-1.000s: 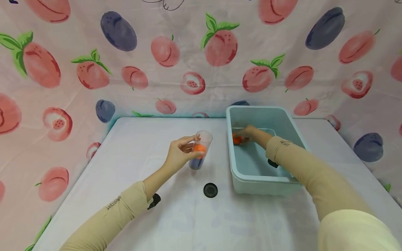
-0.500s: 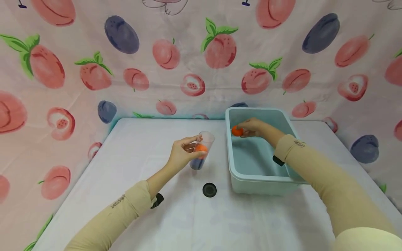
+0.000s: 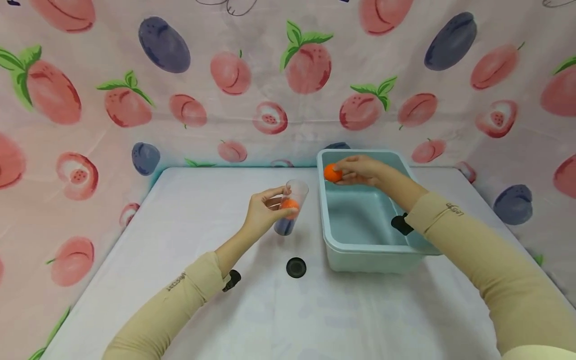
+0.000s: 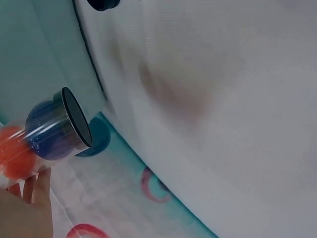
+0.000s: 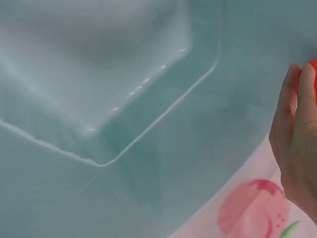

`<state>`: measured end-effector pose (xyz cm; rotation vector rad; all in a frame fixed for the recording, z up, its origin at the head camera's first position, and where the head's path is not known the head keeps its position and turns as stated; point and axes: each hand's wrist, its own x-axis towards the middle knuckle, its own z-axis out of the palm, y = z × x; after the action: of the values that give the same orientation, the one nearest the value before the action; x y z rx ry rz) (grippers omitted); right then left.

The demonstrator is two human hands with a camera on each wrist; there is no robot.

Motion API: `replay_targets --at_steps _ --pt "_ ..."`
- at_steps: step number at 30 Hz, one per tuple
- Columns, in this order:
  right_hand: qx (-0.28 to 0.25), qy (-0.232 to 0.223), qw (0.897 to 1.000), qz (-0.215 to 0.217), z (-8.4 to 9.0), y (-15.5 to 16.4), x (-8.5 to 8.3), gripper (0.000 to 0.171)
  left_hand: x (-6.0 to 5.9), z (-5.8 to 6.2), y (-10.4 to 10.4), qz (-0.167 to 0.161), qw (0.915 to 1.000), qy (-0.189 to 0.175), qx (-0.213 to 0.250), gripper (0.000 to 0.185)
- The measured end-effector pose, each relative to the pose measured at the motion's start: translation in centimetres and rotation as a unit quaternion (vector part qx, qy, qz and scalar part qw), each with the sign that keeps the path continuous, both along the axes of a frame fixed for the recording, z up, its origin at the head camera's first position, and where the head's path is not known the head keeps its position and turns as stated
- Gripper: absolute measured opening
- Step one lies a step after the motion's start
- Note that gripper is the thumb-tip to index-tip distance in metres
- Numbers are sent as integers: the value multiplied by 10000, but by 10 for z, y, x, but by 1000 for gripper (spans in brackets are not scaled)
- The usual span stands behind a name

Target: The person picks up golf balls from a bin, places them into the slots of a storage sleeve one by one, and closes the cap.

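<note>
Right hand (image 3: 360,170) pinches ball (image 3: 333,172) over tub (image 3: 330,240) rim | cup (image 3: 292,207) — gripped upright in left hand (image 3: 263,215) — lies left, below

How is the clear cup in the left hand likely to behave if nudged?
The clear cup looks tall and narrow, so it probably tips easily. Its thin plastic likely flexes. The blue ball and orange ball inside add a little ballast.

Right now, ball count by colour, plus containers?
Orange balls: 2, one held by the right hand over the bin at, one in the cup at
Blue balls: 1
Cups: 1
Bins: 1
Total: 5
</note>
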<state>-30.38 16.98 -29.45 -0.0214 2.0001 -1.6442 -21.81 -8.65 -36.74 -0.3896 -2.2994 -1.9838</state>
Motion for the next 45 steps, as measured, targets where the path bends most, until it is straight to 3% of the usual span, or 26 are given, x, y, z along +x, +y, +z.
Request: replay_targets --at_steps 11,21,30,38,45 --pt "-422 54 9991 89 27 -11 24 45 -8 3 5 169 9998 91 45 45" --pt "-309 419 9984 230 40 -23 37 35 -9 9 11 317 9995 0 -63 48" --pt "-203 473 9986 132 35 -32 45 40 -8 10 12 263 9994 -44 -206 50" --pt "-921 517 9939 317 33 -30 47 33 -12 10 18 346 9990 -143 -256 52" --pt "-556 529 9970 111 39 -30 53 35 -16 6 19 418 9985 -323 -125 54"
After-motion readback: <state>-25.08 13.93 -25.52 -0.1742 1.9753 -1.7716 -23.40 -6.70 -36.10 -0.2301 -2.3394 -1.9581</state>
